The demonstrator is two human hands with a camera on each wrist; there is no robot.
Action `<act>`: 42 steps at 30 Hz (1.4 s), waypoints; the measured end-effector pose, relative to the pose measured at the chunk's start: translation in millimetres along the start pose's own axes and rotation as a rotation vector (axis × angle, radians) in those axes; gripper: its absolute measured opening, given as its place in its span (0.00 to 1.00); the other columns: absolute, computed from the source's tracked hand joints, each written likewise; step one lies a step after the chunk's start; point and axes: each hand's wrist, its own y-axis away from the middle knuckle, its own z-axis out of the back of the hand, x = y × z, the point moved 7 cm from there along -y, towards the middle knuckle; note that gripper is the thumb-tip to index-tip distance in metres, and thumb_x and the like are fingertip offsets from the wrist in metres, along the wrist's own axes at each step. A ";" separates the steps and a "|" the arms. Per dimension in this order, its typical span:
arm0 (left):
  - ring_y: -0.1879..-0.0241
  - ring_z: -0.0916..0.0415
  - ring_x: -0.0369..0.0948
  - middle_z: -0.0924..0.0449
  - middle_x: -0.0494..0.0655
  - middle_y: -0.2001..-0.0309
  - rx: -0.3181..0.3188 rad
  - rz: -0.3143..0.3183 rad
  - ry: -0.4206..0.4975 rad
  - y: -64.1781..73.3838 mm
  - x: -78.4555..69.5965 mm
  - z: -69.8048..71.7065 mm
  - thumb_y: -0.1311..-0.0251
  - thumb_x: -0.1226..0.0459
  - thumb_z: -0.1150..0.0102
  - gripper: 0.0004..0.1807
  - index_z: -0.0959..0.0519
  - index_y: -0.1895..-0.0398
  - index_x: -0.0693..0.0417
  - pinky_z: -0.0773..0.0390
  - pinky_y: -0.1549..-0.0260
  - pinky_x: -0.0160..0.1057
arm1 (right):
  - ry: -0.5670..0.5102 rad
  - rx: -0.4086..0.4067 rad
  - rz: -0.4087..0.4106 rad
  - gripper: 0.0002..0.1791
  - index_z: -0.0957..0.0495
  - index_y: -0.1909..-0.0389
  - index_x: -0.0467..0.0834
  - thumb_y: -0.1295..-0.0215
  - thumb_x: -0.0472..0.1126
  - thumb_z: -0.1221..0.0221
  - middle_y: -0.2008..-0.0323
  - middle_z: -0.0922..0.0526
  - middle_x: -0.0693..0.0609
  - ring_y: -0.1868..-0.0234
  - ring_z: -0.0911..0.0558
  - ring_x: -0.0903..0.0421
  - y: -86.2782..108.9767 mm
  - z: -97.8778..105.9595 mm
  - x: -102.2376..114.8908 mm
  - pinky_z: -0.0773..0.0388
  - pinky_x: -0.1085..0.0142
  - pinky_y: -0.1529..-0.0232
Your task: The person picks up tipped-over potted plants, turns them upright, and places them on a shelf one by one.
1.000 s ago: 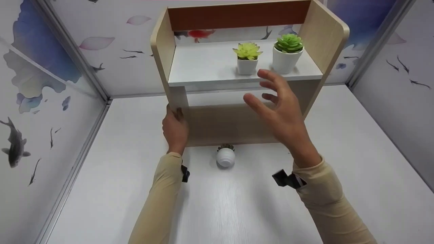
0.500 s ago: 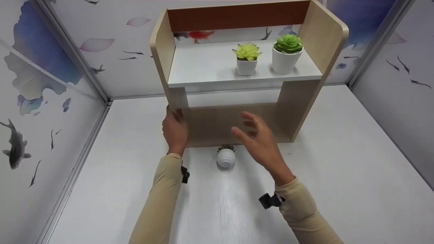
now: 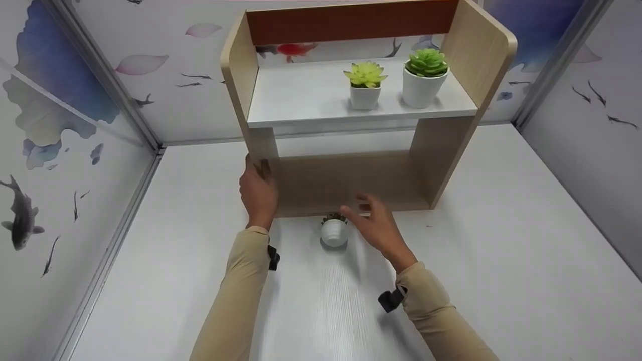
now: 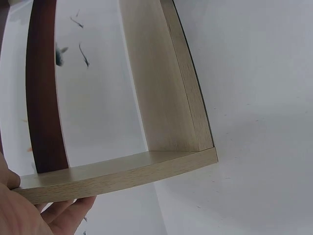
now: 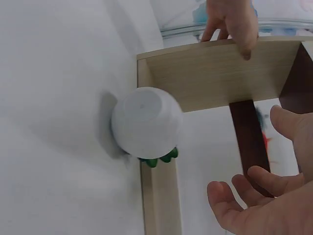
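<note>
A wooden two-tier shelf (image 3: 351, 180) stands on the white table. My left hand (image 3: 259, 194) grips the edge of its left side panel (image 4: 122, 176), thumb inside and fingers outside. In front of the shelf a round white pot (image 3: 334, 233) with a small succulent lies on its side, the plant toward the shelf. My right hand (image 3: 376, 225) is just right of this pot, fingers spread and loosely bent, not touching it. The right wrist view shows the pot's base (image 5: 146, 112) and a gap between it and my right fingers (image 5: 222, 200).
On the upper shelf board (image 3: 296, 95) stand a small square pot with a yellow-green succulent (image 3: 365, 85) and a larger white pot with a green succulent (image 3: 425, 80). Printed wall panels (image 3: 65, 125) enclose the table (image 3: 165, 281).
My right hand has come down from in front of the upper board to beside the tipped pot, moving left and nearer. My left hand has stayed on the side panel.
</note>
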 end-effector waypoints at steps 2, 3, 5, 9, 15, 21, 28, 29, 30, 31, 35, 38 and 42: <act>0.50 0.18 0.49 0.18 0.60 0.43 0.003 0.002 0.000 0.1 0.6 -0.3 0.19 0.60 0.54 0.24 0.34 0.26 0.59 0.22 0.58 0.52 | -0.002 0.012 -0.025 0.42 0.37 0.24 0.43 0.30 0.60 0.37 0.27 0.32 0.44 0.28 0.32 0.43 -4.1 -4.5 -10.4 0.28 0.46 0.35; 0.48 0.18 0.48 0.19 0.59 0.41 0.005 0.000 -0.001 0.1 0.7 -0.7 0.20 0.60 0.54 0.24 0.34 0.27 0.58 0.21 0.56 0.52 | 0.001 0.020 -0.038 0.43 0.38 0.23 0.43 0.31 0.61 0.37 0.26 0.33 0.44 0.27 0.32 0.43 -5.4 -7.3 -15.3 0.28 0.46 0.36; 0.48 0.17 0.48 0.19 0.59 0.41 0.008 0.000 0.003 0.5 0.9 -1.0 0.19 0.60 0.54 0.23 0.33 0.27 0.58 0.21 0.57 0.52 | 0.002 0.029 -0.057 0.45 0.39 0.22 0.42 0.31 0.61 0.37 0.26 0.34 0.44 0.27 0.32 0.43 -7.5 -13.1 -23.5 0.27 0.45 0.37; 0.51 0.17 0.49 0.18 0.59 0.42 0.001 -0.002 0.008 0.7 0.7 0.3 0.20 0.60 0.54 0.23 0.33 0.27 0.59 0.22 0.59 0.52 | 0.004 0.039 -0.060 0.46 0.41 0.22 0.41 0.32 0.61 0.36 0.25 0.36 0.43 0.28 0.32 0.41 -10.1 -25.3 -34.1 0.27 0.45 0.37; 0.44 0.18 0.51 0.20 0.60 0.39 0.003 -0.003 0.004 0.4 -0.1 1.2 0.19 0.60 0.54 0.24 0.34 0.27 0.60 0.20 0.52 0.54 | -0.013 0.021 -0.064 0.45 0.40 0.24 0.36 0.31 0.57 0.36 0.27 0.34 0.37 0.30 0.30 0.37 -11.7 -35.5 -44.7 0.30 0.45 0.34; 0.44 0.18 0.50 0.20 0.60 0.39 -0.003 -0.002 0.002 1.1 -0.4 2.6 0.19 0.60 0.54 0.24 0.33 0.27 0.60 0.21 0.51 0.53 | -0.013 0.015 -0.051 0.41 0.34 0.27 0.37 0.31 0.58 0.35 0.34 0.28 0.39 0.36 0.26 0.43 -14.6 -40.9 -47.9 0.29 0.48 0.36; 0.45 0.17 0.52 0.19 0.61 0.40 -0.007 -0.016 0.000 -0.1 -1.0 2.1 0.20 0.61 0.54 0.23 0.33 0.27 0.60 0.20 0.53 0.54 | 0.009 0.038 -0.076 0.40 0.29 0.29 0.46 0.34 0.68 0.38 0.36 0.24 0.45 0.35 0.26 0.46 -13.8 -45.8 -53.6 0.30 0.50 0.35; 0.44 0.17 0.52 0.19 0.61 0.40 -0.007 -0.017 -0.001 -0.1 -1.1 1.8 0.20 0.61 0.54 0.23 0.33 0.27 0.60 0.20 0.52 0.55 | 0.006 0.043 -0.086 0.42 0.29 0.28 0.46 0.34 0.69 0.39 0.34 0.25 0.45 0.33 0.27 0.46 -13.5 -46.2 -55.1 0.31 0.49 0.34; 0.43 0.18 0.53 0.19 0.61 0.40 -0.008 -0.017 -0.003 -0.1 -1.2 1.5 0.20 0.61 0.54 0.23 0.33 0.27 0.60 0.20 0.50 0.55 | -0.002 0.046 -0.093 0.43 0.30 0.28 0.47 0.35 0.70 0.39 0.33 0.26 0.45 0.31 0.28 0.45 -13.2 -46.4 -56.3 0.31 0.49 0.33; 0.41 0.19 0.53 0.20 0.61 0.38 -0.009 -0.017 -0.004 0.2 -1.5 1.5 0.20 0.61 0.53 0.23 0.33 0.27 0.60 0.20 0.48 0.55 | -0.011 0.049 -0.099 0.43 0.30 0.27 0.47 0.35 0.70 0.39 0.32 0.26 0.45 0.30 0.28 0.45 -13.0 -46.6 -57.4 0.31 0.48 0.32; 0.38 0.21 0.53 0.22 0.60 0.36 -0.005 -0.016 -0.004 1.0 -1.7 0.1 0.20 0.61 0.53 0.23 0.33 0.27 0.60 0.22 0.44 0.55 | -0.038 0.033 -0.098 0.40 0.28 0.29 0.51 0.35 0.69 0.38 0.33 0.24 0.45 0.32 0.27 0.48 -12.2 -45.2 -59.3 0.30 0.49 0.34; 0.37 0.22 0.52 0.22 0.60 0.36 -0.007 -0.022 -0.001 1.4 -2.5 0.1 0.20 0.62 0.53 0.23 0.33 0.27 0.60 0.22 0.43 0.54 | -0.035 0.017 -0.099 0.38 0.27 0.30 0.51 0.35 0.68 0.37 0.38 0.21 0.46 0.38 0.23 0.49 -11.1 -43.7 -59.4 0.27 0.50 0.38; 0.38 0.21 0.52 0.21 0.60 0.36 -0.012 -0.025 0.000 1.3 -3.1 1.1 0.20 0.61 0.53 0.23 0.33 0.27 0.60 0.22 0.44 0.54 | -0.035 0.005 -0.113 0.38 0.26 0.31 0.49 0.34 0.67 0.37 0.43 0.18 0.47 0.45 0.21 0.50 -9.8 -42.6 -59.2 0.26 0.52 0.42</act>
